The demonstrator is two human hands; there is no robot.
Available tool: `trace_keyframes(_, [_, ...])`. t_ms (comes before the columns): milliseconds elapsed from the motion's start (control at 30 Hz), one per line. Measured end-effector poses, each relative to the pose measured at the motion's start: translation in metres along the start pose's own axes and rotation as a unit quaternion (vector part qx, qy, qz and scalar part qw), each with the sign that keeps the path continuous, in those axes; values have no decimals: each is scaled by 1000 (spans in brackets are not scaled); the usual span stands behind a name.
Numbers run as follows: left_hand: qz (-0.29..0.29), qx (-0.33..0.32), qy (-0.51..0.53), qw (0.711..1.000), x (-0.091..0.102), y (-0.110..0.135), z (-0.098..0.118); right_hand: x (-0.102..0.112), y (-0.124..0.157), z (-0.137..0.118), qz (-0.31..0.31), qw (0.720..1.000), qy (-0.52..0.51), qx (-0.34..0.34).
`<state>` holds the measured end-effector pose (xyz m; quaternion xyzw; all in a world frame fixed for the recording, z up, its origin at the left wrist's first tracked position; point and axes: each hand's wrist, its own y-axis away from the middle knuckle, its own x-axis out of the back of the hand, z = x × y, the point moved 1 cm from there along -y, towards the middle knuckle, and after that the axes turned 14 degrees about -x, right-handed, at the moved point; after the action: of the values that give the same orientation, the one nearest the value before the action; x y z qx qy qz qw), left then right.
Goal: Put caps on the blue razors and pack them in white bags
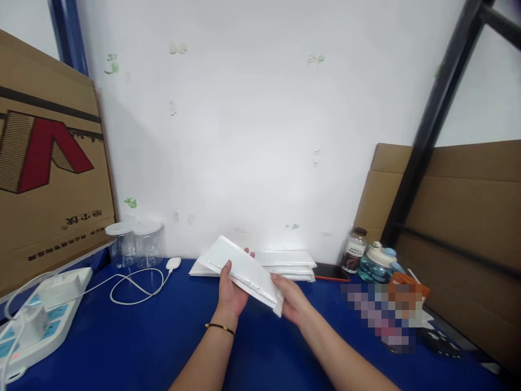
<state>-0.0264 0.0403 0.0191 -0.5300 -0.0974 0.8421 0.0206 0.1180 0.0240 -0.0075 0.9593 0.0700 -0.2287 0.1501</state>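
Both my hands hold a flat white padded packet [240, 267] tilted above the blue table [134, 336]. My left hand [228, 293] grips its lower left edge, thumb on top and fingers underneath; a thin dark bracelet circles that wrist. My right hand [293, 302] pinches the packet's lower right corner. Behind the packet a stack of similar white packets [290, 264] lies flat against the wall.
Two clear lidded jars [135, 244] stand at the back left by a printed cardboard box [49, 174]. A white power strip [38, 317] and white cable [136, 285] lie left. Right: an orange-edged phone [331, 271], a brown bottle [353, 251], a blue bottle [376, 263], cardboard and a black frame.
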Motion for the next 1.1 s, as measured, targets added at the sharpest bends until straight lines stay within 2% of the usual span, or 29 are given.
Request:
trace_keyframes(67, [-8, -14, -74, 997, -8, 2, -3, 5, 2, 16, 7, 996, -77, -46])
trace_keyframes(133, [-14, -55, -152, 987, -20, 4, -6, 7, 1, 24, 15, 989, -131, -71])
trace_keyframes(300, [-93, -156, -271, 945, -63, 6, -12, 13, -3, 26, 30, 973, -207, -96])
trace_keyframes(433, [-110, -202, -294, 928, -86, 6, -13, 20, -2, 24, 99, 977, -156, -107])
trace_keyframes(567, [-69, -224, -265, 935, -87, 4, -13, 25, -3, 20, 169, 985, -8, -42])
trace_keyframes(633, [-35, -236, -239, 941, -82, 4, -10, 32, -6, 16, 209, 976, 63, -16])
trace_keyframes(700, [9, -256, -207, 944, -73, 4, -2, 45, -9, 8, 275, 945, 174, 15])
trace_keyframes(733, [34, -267, -191, 944, -68, 3, 4, 53, -9, 3, 312, 915, 253, 33])
trace_keyframes(800, [78, -283, -170, 941, -55, 2, 18, 68, -8, -8, 376, 827, 413, 65])
trace_keyframes(867, [119, -294, -148, 937, -36, 0, 34, 81, -5, -16, 406, 772, 483, 76])
trace_keyframes(967, [164, -300, -142, 929, -1, -5, 57, 89, 1, -20, 422, 740, 519, 71])
trace_keyframes(1067, [232, -290, -234, 898, 38, -9, 76, 86, 4, -17, 426, 713, 554, 58])
trace_keyframes(1100, [230, -289, -285, 884, 48, -8, 82, 84, 5, -16, 425, 706, 564, 54])
